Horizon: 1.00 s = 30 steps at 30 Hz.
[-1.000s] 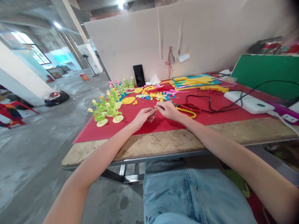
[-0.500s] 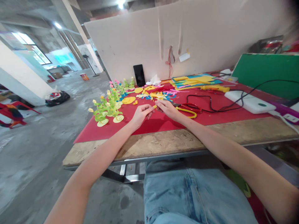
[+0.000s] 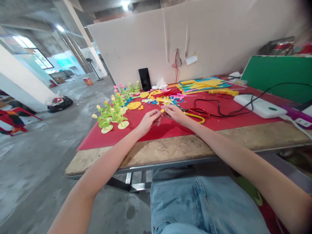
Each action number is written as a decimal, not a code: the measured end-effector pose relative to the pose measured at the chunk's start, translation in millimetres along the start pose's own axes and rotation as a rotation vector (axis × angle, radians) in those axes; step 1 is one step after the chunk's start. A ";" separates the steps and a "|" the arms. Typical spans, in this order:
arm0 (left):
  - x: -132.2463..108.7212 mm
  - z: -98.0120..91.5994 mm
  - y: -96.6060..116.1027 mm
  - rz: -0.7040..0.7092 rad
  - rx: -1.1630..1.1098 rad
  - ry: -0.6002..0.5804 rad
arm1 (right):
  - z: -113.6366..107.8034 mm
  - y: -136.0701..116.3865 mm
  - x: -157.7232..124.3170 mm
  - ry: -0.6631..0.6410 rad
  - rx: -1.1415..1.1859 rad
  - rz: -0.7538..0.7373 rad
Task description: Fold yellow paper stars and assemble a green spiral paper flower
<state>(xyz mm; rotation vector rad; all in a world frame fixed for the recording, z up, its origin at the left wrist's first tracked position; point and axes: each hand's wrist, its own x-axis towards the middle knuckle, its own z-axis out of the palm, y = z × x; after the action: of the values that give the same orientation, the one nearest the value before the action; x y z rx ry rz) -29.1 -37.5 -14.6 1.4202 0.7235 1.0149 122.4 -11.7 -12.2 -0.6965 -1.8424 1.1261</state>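
Observation:
Between my fingertips is a small rolled yellow paper piece (image 3: pixel 162 110). My left hand (image 3: pixel 150 119) pinches it from the left, and my right hand (image 3: pixel 174 113) closes on it from the right. Both hands are just above the red sheet (image 3: pixel 168 130) on the table. Close to my right hand lie scissors (image 3: pixel 196 117) with red and yellow handles, their blades partly hidden. Left of my hands stand several green paper plants (image 3: pixel 114 113) with yellow and pink tips on round pale bases. Small yellow curled pieces (image 3: pixel 141 107) rest beside a yellow paper disc (image 3: pixel 134 105).
Colored paper scraps (image 3: pixel 165 97) lie behind my hands. A black phone (image 3: pixel 145 79) leans on the white board. Stacked paper sheets (image 3: pixel 202 84), a yellow glue gun (image 3: pixel 223 92), a black cable (image 3: pixel 220 113) and a white power strip (image 3: pixel 260 106) occupy the right side.
The yellow piece has turned between my fingers and now shows a rounder face. My hands stay in nearly the same place.

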 end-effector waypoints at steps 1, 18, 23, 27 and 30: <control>-0.4 0.8 0.4 -0.010 -0.003 -0.001 | -0.5 -0.2 -0.2 0.007 -0.007 -0.006; -0.3 2.9 2.3 0.044 0.093 0.071 | -5.4 -2.4 -2.1 0.207 -0.616 -0.176; -0.1 1.2 -0.1 0.050 0.306 0.080 | -5.6 0.8 -6.4 0.186 -0.875 -0.188; 1.1 -2.7 -4.4 0.039 0.395 0.044 | -5.3 4.1 -7.8 0.155 -0.967 -0.174; 1.3 -3.4 -5.7 0.005 0.409 0.003 | -5.6 4.2 -7.8 0.135 -0.977 -0.174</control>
<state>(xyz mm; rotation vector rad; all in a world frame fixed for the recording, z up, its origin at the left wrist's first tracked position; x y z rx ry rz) -30.8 -34.2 -20.2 1.7699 0.9689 0.9043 131.2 -13.6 -17.5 -1.0744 -2.2339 -0.0090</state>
